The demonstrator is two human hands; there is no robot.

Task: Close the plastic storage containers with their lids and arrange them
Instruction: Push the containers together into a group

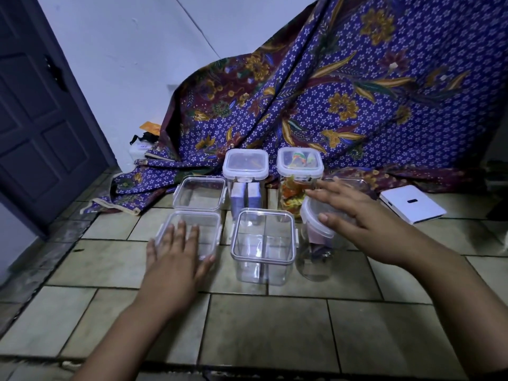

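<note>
I'm pressing my left hand (176, 259) flat on the square lid (202, 224), right hand (354, 218) spread over the tilted round lid (312, 217).

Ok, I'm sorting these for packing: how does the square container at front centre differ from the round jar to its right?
The square container looks empty; the round jar holds pinkish and dark items. The container's lid lies flat on it; the jar's lid sits tilted under the right hand. Both are clear plastic and stand upright.
</note>
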